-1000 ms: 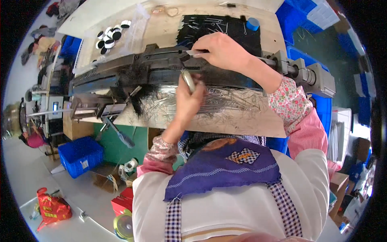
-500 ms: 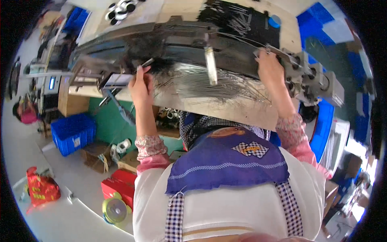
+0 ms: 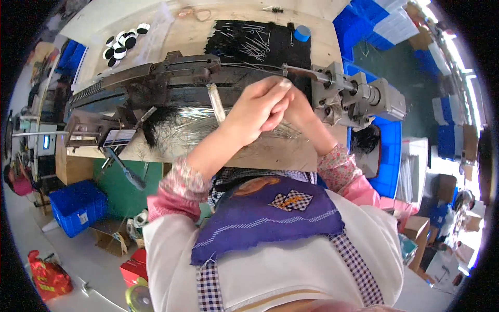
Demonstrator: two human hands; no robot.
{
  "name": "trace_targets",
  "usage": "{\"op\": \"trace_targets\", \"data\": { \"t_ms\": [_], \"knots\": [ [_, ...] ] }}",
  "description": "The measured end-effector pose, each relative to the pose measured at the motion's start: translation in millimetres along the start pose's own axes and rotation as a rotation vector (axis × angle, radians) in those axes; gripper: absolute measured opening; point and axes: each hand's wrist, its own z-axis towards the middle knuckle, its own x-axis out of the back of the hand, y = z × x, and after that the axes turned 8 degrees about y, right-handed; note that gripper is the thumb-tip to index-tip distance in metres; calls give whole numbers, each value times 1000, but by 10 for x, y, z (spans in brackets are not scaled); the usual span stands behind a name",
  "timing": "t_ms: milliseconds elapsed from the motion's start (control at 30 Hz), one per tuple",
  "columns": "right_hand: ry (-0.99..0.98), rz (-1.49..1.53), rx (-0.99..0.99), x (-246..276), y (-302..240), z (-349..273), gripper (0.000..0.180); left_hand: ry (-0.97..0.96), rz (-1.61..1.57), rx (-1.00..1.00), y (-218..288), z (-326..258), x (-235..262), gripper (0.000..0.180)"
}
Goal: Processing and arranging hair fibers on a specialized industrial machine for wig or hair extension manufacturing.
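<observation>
"Fingers (image 3: 276, 106) on the left hand (image 3: 249, 112) are curled in and close together, right up against the right hand (image 3: 299, 108). Are they pinching something?"

"I can't tell. The left hand hides most of the right one, so I can't see those other fingers well."

"Where are the thin wires (image 3: 183, 122)?"

"Lots lie in a messy pile on the wooden table (image 3: 291, 157), beside the hands. A stick (image 3: 216, 105) with pale sides lies close to the left hand, by the long dark machine (image 3: 189, 73)."

"Which step is this?"

"I think both hands are working on one small spot, near the shiny rod (image 3: 306, 72)."

"What does the next move need?"

"Gentle fingers, I'd guess, and both hands helping each other, so nothing small slips."
</observation>
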Motion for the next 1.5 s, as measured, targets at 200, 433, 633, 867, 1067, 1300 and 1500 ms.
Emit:
{"op": "trace_targets", "data": {
  "t_ms": [200,433,633,867,1067,1300,1500],
  "knots": [
    [46,-240,287,287,-285,-419,19,306,-182,-27,-234,351,346,22],
    [360,-286,515,1170,-661,240,10,617,-112,-301,-220,287,291,26],
    [-282,-58,373,774,-839,899,25,580,-100,-259,-242,305,251,23],
    [-438,313,128,899,-812,932,31,570,-162,-284,-262,293,332,26],
    [-579,405,-39,885,-720,1094,31,282,-151,-212,-270,333,283,58],
    [-93,-421,236,1196,-960,935,34,132,-933,-99,-27,231,364,83],
    [164,-67,804,652,-1002,536,37,92,-813,-117,-88,186,383,77]
  ]
}}
